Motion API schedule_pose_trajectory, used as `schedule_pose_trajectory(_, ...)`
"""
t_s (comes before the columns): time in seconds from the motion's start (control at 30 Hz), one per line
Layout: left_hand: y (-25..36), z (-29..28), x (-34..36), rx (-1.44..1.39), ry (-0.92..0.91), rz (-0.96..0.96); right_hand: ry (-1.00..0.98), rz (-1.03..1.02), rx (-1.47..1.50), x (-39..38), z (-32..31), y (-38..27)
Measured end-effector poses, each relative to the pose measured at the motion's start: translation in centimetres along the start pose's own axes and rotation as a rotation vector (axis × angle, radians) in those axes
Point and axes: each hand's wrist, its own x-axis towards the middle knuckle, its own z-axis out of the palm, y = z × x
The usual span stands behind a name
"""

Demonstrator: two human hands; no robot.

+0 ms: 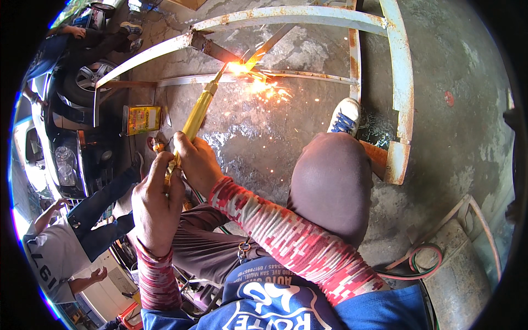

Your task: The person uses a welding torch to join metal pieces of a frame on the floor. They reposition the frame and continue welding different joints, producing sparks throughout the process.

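Note:
A brass cutting torch point(199, 113) slants up and away, held in both my hands. My right hand point(199, 163) is closed around its body, forearm crossing from the right in a red patterned sleeve. Lower down, my left hand point(157, 203) grips the rear end by the valves. The torch tip meets a rusty metal bar point(215, 50) of a white, rusted metal frame point(291, 15). A bright orange glow point(239, 67) hides the exact point of contact, and sparks point(269, 91) spray below it toward the concrete floor.
My shoe point(345, 116) stands on the floor inside the frame, beside its right bars. A yellow can point(143, 119) is at left, near a car wheel point(93, 77). Two people point(58, 247) are at the left. Hoses point(426, 261) loop by a grey cylinder point(456, 275) at lower right.

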Motion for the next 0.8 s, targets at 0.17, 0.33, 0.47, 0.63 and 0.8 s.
schedule_pose_trajectory(0.17, 0.4, -0.5, 0.3, 0.045, -0.001, 0.06, -0.004, 0.031, 0.092, 0.2, 0.2, 0.0)
schedule_pose_trajectory(0.33, 0.8, -0.8, 0.5, 0.047, -0.008, 0.066, -0.003, 0.028, 0.139, 0.8, 0.4, 0.6)
schedule_pose_trajectory(0.47, 1.0, -0.9, 0.7, 0.055, -0.004, 0.083, -0.014, 0.004, 0.217, 1.1, 0.6, 0.8)
schedule_pose_trajectory(0.63, 1.0, -1.0, 0.8, 0.064, -0.003, 0.091, -0.022, 0.025, 0.324, 0.9, 0.8, 0.6)
schedule_pose_trajectory(0.8, 0.9, -0.8, 0.8, 0.055, 0.001, 0.073, -0.046, -0.008, 0.349, 0.8, 0.7, 0.7)
